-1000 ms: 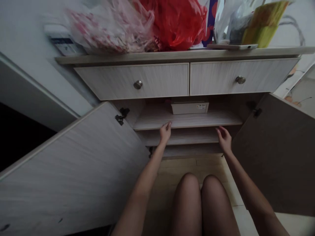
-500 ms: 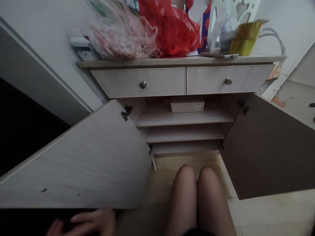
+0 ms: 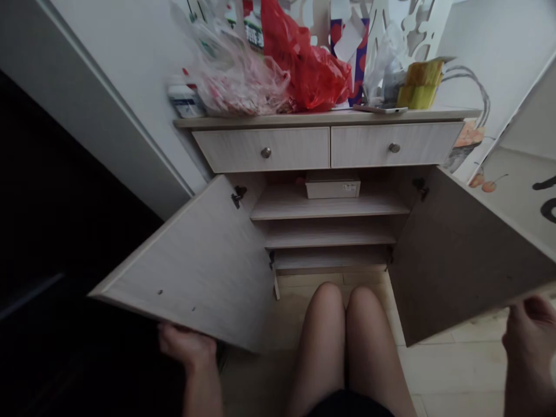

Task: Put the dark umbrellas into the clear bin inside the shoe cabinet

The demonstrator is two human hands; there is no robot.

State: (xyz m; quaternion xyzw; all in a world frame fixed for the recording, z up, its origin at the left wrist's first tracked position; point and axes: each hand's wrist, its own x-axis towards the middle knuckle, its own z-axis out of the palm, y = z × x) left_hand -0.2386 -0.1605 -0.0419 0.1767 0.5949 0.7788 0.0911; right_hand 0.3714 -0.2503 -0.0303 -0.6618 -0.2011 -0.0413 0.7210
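My left hand (image 3: 186,346) is at the free edge of the open left cabinet door (image 3: 208,260), its fingers reaching behind the edge and partly hidden by it. On the other side, my right hand (image 3: 530,330) has curled fingers at the free edge of the right cabinet door (image 3: 469,255). Both doors stand swung outward from the pale wood cabinet (image 3: 328,119). Between them the inside shows shelves (image 3: 330,209), with a light-coloured box (image 3: 332,188) on the top one.
On the cabinet top lie a pinkish plastic bag (image 3: 243,87), a red plastic bag (image 3: 317,75), a white bottle (image 3: 186,99), a yellow container (image 3: 419,87) and a flat phone-like device (image 3: 380,108). Two drawers (image 3: 299,147) are closed. My knees (image 3: 343,301) are close to the cabinet front.
My left hand has moved up onto the left door's edge. My right hand has come into view at the right door's edge. The left door appears swung somewhat inward, and the view has shifted.
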